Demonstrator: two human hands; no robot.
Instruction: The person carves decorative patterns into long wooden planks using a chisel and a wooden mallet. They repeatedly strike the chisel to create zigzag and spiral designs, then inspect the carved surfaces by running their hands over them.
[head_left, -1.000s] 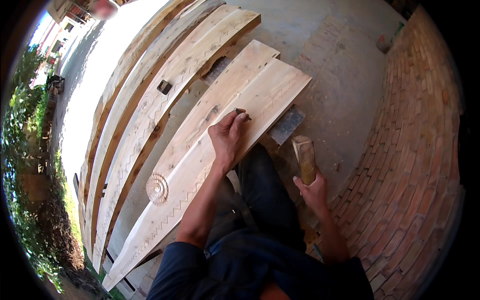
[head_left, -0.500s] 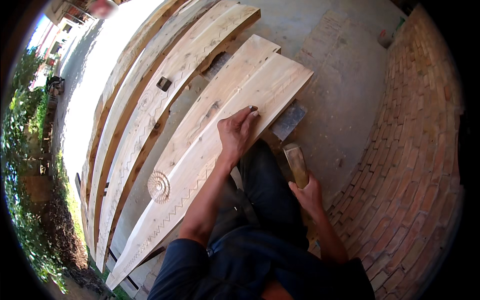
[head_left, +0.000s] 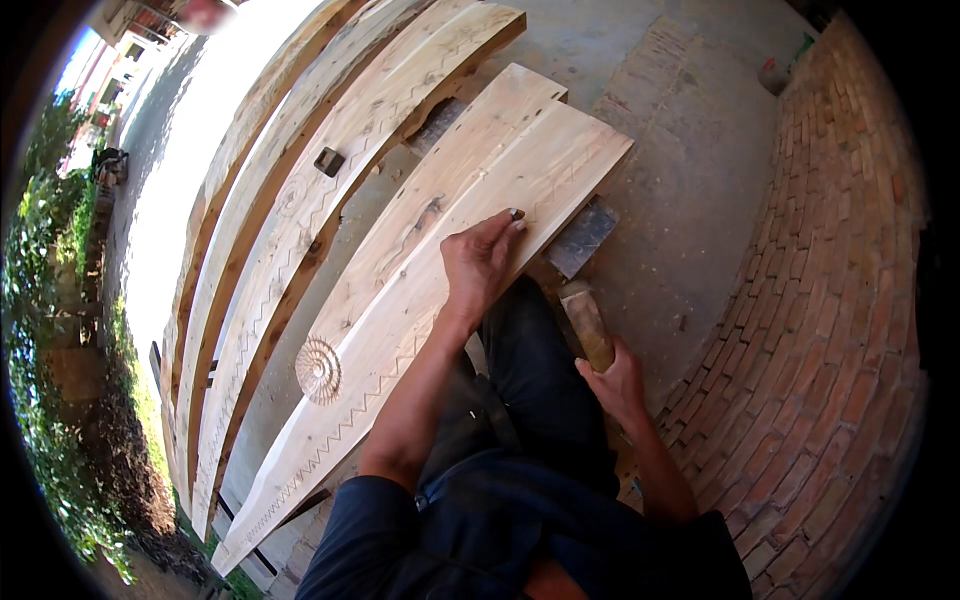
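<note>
My left hand [head_left: 483, 255] pinches a small dark tool [head_left: 516, 216], probably a chisel, against the pale plank [head_left: 565, 150] nearest me, whose face carries a zigzag pattern. A carved round rosette [head_left: 318, 370] sits lower down on the boards. My right hand [head_left: 610, 380] grips a worn wooden mallet [head_left: 580, 315], held low beside the plank, apart from it. A dark square block [head_left: 329, 162] lies on the neighbouring board [head_left: 275, 260], which also has zigzag marks.
Several long curved timbers [head_left: 240, 135] run side by side on the left. A grey plate [head_left: 585, 238] shows under the near plank. A brick wall [head_left: 820, 330] curves along the right, with concrete floor [head_left: 690, 150] between. Plants [head_left: 50, 440] and a sunlit path are at far left.
My left hand has moved a little right and up along the plank with the small tool. My right hand and mallet have shifted slightly left, the mallet's head now more tilted.
</note>
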